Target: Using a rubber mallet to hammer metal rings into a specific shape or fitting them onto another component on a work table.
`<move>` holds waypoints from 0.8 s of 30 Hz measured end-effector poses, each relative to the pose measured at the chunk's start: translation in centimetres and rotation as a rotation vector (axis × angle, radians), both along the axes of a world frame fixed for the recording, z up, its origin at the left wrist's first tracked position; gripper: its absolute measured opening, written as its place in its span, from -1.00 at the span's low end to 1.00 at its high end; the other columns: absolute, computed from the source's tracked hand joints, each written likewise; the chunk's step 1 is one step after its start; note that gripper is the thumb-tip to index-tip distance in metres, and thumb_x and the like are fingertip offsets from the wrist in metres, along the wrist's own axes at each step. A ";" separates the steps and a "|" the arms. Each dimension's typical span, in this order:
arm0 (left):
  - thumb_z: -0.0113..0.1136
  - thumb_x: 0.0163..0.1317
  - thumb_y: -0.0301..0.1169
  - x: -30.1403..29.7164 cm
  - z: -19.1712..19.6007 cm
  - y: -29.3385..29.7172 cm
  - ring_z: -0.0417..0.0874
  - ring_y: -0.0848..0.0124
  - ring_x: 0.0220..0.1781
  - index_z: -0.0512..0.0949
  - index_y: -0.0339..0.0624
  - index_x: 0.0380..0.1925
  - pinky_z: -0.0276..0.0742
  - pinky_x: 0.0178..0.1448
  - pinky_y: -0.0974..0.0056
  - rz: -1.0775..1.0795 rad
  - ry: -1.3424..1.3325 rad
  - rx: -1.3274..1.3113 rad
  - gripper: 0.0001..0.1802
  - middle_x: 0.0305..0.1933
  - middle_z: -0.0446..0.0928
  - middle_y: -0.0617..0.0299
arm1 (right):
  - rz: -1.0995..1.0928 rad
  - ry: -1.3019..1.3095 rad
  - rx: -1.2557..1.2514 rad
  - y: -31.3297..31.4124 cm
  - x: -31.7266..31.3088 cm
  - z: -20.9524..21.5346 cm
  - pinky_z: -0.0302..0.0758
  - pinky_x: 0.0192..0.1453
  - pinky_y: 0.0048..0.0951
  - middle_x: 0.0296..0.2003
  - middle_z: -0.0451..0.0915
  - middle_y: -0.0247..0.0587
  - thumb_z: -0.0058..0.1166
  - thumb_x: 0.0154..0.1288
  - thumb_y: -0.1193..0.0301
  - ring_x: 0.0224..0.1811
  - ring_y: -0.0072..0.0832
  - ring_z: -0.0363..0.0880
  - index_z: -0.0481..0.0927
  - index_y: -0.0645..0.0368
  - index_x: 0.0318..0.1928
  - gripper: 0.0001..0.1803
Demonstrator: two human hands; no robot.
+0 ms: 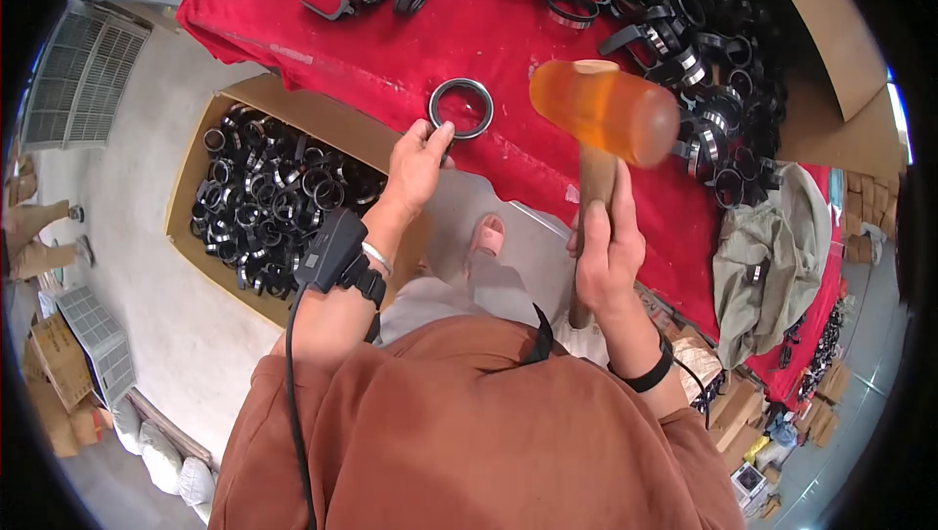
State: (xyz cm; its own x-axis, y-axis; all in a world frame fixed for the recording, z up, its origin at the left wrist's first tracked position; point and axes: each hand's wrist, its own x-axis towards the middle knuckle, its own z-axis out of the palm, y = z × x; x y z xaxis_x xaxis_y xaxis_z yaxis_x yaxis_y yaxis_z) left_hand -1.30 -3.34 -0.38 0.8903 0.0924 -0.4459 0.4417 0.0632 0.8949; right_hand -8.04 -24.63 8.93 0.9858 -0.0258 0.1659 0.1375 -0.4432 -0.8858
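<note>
A black ring with a bright metal band (488, 108) lies at the edge of the red-clothed table, and my left hand (415, 167) is closed on its near side, thumb on top. The middle of the ring is open, with red cloth showing through. In my right hand (608, 252) is a mallet with an amber, see-through head (591, 105) and a wooden handle. My fingers wrap around that handle. The mallet head is raised over the cloth, to the right of the ring, and looks slightly blurred.
Red cloth (322, 32) covers the table. Many black rings with metal bands (718, 90) are heaped at its far right, others along the far edge. Left of me a cardboard box (181, 188) holds more rings. A grey-green cloth (767, 256) hangs over the right edge.
</note>
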 end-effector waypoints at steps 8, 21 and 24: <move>0.10 0.30 -0.11 -0.1 -0.9 0.0 0.51 0.49 -0.48 0.46 -0.24 -0.40 0.43 -0.34 0.36 -0.015 -0.026 0.025 -0.63 -0.51 0.44 0.27 | 0.124 0.055 -0.297 1.1 -0.8 -1.8 0.41 -0.45 -0.52 -0.60 0.41 -0.21 -0.12 0.37 0.47 -0.58 -0.58 0.41 0.21 0.13 0.36 -0.45; 0.17 0.22 -0.04 0.2 -1.1 0.1 0.59 0.41 -0.46 0.52 -0.42 -0.38 0.49 -0.33 0.30 0.000 -0.046 0.223 -0.49 -0.48 0.56 0.09 | 0.242 0.271 -0.231 1.8 0.3 0.9 0.48 -0.20 -0.45 -0.32 0.55 -0.06 -0.08 0.35 0.50 -0.30 -0.39 0.55 0.24 0.21 0.33 -0.46; 0.21 0.20 -0.05 0.5 -0.8 0.2 0.61 0.40 -0.47 0.53 -0.42 -0.39 0.50 -0.34 0.30 0.046 -0.001 0.063 -0.49 -0.51 0.57 0.08 | 0.332 0.031 -0.135 2.6 3.0 2.6 0.39 -0.45 -0.61 -0.50 0.45 -0.36 -0.15 0.39 0.48 -0.55 -0.67 0.37 0.16 0.16 0.38 -0.44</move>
